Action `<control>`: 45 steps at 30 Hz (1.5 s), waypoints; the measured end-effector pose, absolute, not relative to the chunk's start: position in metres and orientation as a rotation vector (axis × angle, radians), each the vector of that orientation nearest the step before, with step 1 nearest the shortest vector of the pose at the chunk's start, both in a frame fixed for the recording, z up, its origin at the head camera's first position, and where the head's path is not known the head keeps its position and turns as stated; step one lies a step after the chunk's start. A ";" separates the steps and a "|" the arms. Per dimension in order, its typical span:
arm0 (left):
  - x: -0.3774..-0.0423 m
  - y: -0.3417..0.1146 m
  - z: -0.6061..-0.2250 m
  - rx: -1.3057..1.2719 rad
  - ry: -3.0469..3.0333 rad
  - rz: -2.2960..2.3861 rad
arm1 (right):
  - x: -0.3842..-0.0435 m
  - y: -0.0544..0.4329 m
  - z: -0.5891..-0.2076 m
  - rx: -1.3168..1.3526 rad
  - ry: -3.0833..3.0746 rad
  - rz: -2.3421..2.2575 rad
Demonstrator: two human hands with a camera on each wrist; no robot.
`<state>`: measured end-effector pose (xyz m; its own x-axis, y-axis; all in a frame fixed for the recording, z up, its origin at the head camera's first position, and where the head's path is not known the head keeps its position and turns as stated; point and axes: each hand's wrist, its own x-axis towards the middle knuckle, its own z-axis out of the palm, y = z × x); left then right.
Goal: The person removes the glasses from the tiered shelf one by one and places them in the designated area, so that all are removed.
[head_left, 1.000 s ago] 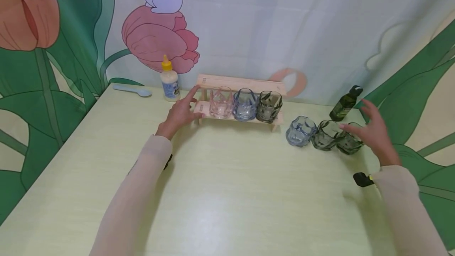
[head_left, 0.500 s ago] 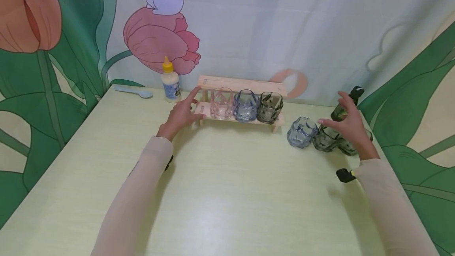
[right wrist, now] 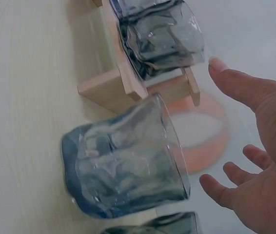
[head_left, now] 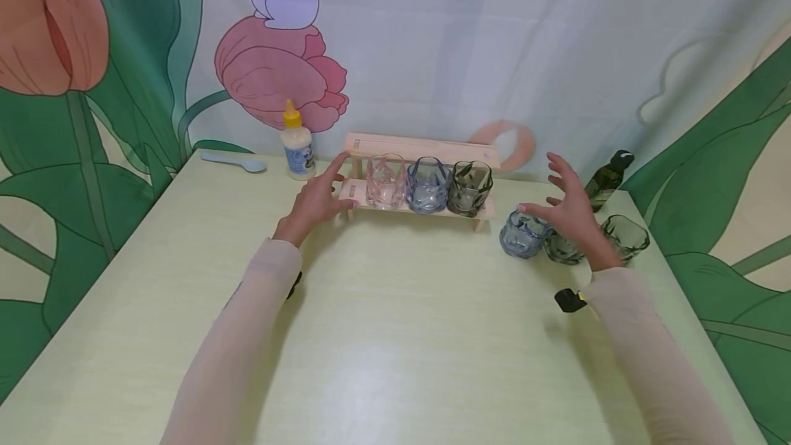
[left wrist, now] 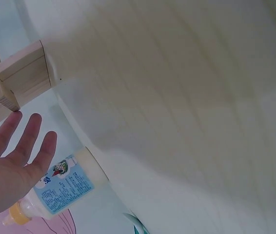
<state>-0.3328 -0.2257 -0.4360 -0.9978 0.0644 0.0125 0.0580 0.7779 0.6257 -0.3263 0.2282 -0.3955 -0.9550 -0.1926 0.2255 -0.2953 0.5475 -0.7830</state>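
Note:
At the left end of a two-tier wooden rack, my left hand has its thumb and fingertips spread against the wood. On the lower tier stand a pink glass, a blue glass and a dark grey-green glass. My right hand, fingers spread and holding nothing, hovers by the rim of a loose blue glass on the table. It partly covers a grey-green glass. Another grey-green glass stands right of that hand.
A white bottle with a yellow nozzle cap stands left of the rack, near a pale blue spoon. A dark green bottle stands at the back right. Behind the table hangs a printed curtain.
My right hand has moved left, from over the rightmost grey-green glass to beside the loose blue glass. My left hand has stayed at the rack's end.

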 end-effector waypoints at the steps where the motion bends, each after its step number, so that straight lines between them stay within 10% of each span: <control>1: -0.333 -0.226 -0.436 0.099 2.953 1.038 | -0.327 0.225 -0.396 0.433 -2.661 1.381; 45: -0.330 -0.226 -0.437 0.134 3.001 1.025 | -0.342 0.136 -0.420 0.526 -2.698 1.228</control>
<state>-0.3298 -0.2265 -0.4372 -0.9959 0.0694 0.0585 0.0907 0.7879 0.6091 -0.3424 0.1361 -0.4195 -0.9306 -0.2588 0.2588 -0.3651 0.6080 -0.7050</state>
